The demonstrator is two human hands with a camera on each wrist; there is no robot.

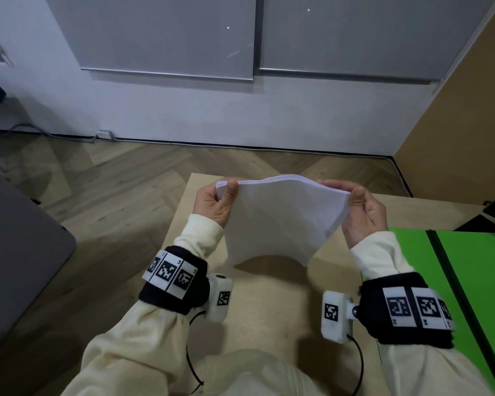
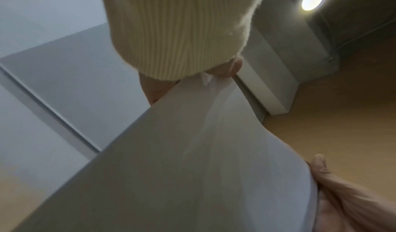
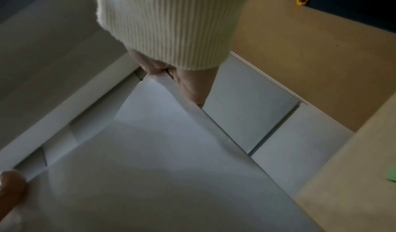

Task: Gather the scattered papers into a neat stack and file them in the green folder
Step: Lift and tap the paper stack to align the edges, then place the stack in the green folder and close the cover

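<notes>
Left hand (image 1: pixel 212 202) pinches one top corner of the paper stack (image 1: pixel 280 215), right hand (image 1: pixel 365 211) the other; one stack, blank, held above the desk (image 1: pixel 269 310). One green folder (image 1: pixel 475 270) lies on the desk at right. Wristbands carry square code markers, no readable text.

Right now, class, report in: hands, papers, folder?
Left hand and right hand each pinch a top corner of the paper stack. Stack upright, off the desk. Green folder lies open at right, path clear.
</notes>
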